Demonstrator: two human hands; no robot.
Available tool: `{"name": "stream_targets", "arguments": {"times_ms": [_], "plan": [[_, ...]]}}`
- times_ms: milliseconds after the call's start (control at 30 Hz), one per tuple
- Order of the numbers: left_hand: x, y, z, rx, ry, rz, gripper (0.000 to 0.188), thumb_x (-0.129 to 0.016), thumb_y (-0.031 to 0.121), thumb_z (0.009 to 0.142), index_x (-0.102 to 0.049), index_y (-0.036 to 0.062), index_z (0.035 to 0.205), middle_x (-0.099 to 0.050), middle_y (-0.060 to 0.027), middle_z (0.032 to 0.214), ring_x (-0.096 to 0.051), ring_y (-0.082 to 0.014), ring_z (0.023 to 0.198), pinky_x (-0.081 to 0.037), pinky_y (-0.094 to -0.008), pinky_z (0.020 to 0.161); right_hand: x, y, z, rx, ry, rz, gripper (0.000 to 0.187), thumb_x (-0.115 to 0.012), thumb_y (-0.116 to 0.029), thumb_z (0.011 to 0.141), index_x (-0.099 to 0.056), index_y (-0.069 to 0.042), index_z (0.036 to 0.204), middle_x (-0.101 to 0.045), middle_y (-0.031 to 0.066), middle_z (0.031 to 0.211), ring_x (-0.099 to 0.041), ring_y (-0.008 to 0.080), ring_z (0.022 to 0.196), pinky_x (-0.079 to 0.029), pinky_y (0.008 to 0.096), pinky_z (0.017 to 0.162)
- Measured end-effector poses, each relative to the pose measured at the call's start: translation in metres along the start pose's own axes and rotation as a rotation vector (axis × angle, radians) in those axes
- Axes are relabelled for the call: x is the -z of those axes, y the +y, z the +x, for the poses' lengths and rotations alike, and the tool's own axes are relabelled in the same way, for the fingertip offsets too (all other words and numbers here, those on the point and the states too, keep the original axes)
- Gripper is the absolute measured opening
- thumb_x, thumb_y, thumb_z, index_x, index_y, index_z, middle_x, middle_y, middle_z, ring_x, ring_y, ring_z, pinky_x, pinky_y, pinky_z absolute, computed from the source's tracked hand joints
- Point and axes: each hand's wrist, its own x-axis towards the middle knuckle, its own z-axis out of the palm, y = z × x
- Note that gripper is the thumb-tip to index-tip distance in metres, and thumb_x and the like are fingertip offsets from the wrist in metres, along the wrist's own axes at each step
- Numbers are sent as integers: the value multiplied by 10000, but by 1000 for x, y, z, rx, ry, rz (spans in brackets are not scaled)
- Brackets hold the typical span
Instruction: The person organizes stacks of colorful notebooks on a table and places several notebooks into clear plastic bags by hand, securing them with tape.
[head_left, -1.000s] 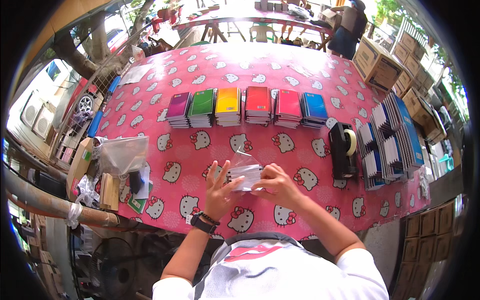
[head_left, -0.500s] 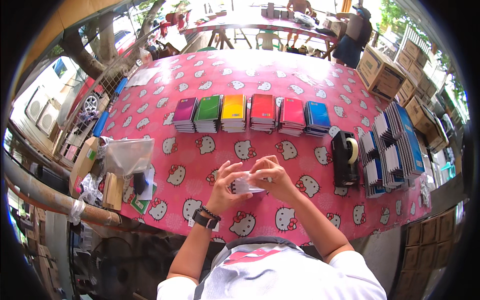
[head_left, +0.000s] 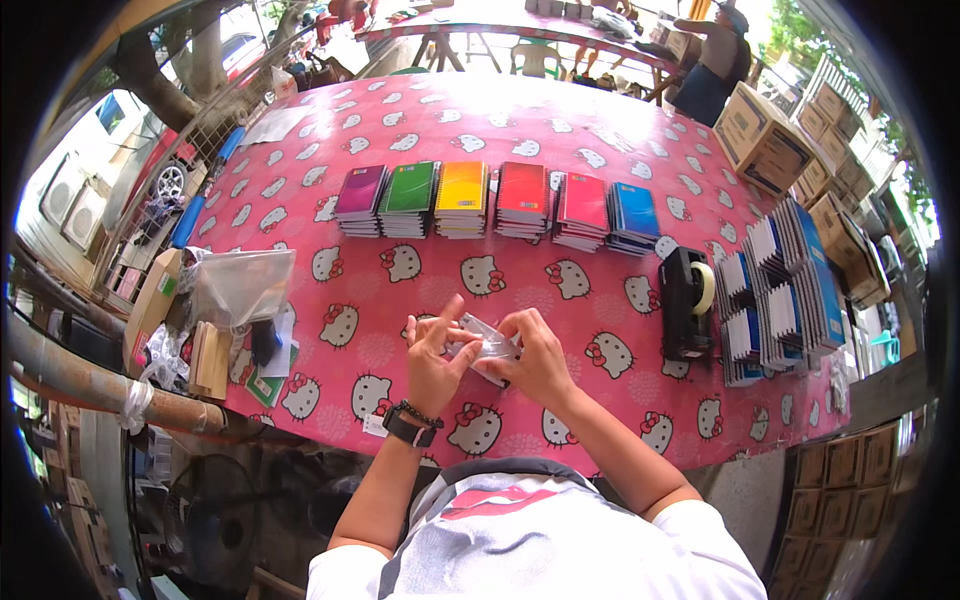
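Observation:
Just in front of me, both hands work on a small notebook pack (head_left: 490, 341) covered in shiny clear plastic. My right hand (head_left: 538, 358) grips its right side between thumb and fingers. My left hand (head_left: 437, 362), with a dark watch and beaded bracelet at the wrist, holds its left side; the thumb presses on the plastic and one finger points up. The fingers partly hide the pack. Beyond my hands stands a row of spiral notebook stacks: purple (head_left: 361, 195), green (head_left: 408, 195), yellow (head_left: 461, 190), red (head_left: 521, 195), pink (head_left: 582, 202) and blue (head_left: 634, 212).
A black tape dispenser (head_left: 684, 305) stands to the right, beside larger stacks of blue notebooks (head_left: 815, 285). Clear plastic sheets (head_left: 243, 285) and wooden blocks (head_left: 208, 360) lie at the left. Cardboard boxes (head_left: 762, 140) and a person (head_left: 712, 65) are at the far right.
The pack has tilted and its plastic-covered face now shows between my hands. My left index finger has lifted, and my right hand has shifted onto the pack's right side. The view has shifted slightly.

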Motion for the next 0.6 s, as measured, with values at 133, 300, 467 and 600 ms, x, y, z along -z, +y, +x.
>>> {"name": "stream_targets", "arguments": {"times_ms": [133, 300, 467, 600], "plan": [[-5, 4, 0, 34, 162, -128, 575, -661, 131, 796, -438, 125, 1326, -641, -25, 1023, -530, -206, 1054, -141, -524, 1067, 1, 0, 21, -239, -124, 189, 365, -788, -267, 672, -603, 3, 833, -599, 94, 773, -573, 151, 707, -470, 296, 634], [-10, 10, -40, -342, 30, 403, 498, -560, 222, 859, -427, 81, 1318, -521, -82, 1248, -452, -233, 1183, -134, -535, 1074, -4, 24, 30, -328, -166, 368, 286, -724, -246, 759, -615, 17, 793, -612, 70, 673, -548, 100, 613, -453, 274, 552], [-13, 16, -45, -324, -209, 559, 600, -592, 369, 796, -444, 93, 1307, -452, -64, 1332, -372, -246, 1272, -85, -544, 1085, 23, 31, 14, -283, 4, 370, 163, -634, -166, 831, -652, -7, 860, -624, 80, 750, -566, 101, 693, -460, 281, 609], [-4, 8, -46, -287, -196, 571, 672, -613, 415, 760, -429, 83, 1315, -452, -98, 1316, -363, -273, 1270, -112, -524, 1077, 107, 65, -13, -239, 613, 135, 179, -624, -169, 833, -670, -22, 924, -631, 102, 849, -588, 150, 746, -473, 299, 657]]}}
